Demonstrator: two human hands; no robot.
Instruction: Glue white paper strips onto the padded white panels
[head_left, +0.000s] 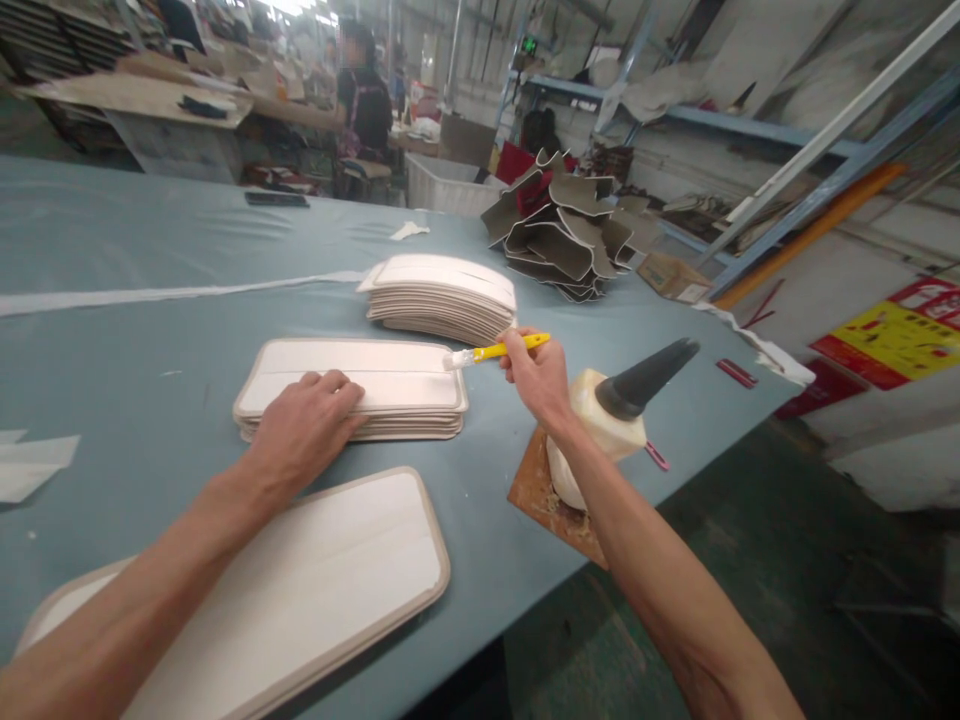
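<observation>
My left hand (309, 425) lies flat, fingers spread a little, on top of a stack of white rounded panels (405, 385) in the middle of the blue-grey table (112, 250). My right hand (536, 375) pinches a yellow-handled brush (491, 352), whose white bristles touch the stack's right end. Just right of that hand stands a cream glue bottle with a dark cone nozzle (626, 400) on a brown board (536, 490). A single larger white panel (315, 580) lies near me.
A second stack of white panels (442, 295) sits farther back, with a heap of grey curved pieces (570, 235) beyond it. The table's right edge drops to the floor. A person (364, 95) stands at a far bench. White paper scraps (34, 465) lie at left.
</observation>
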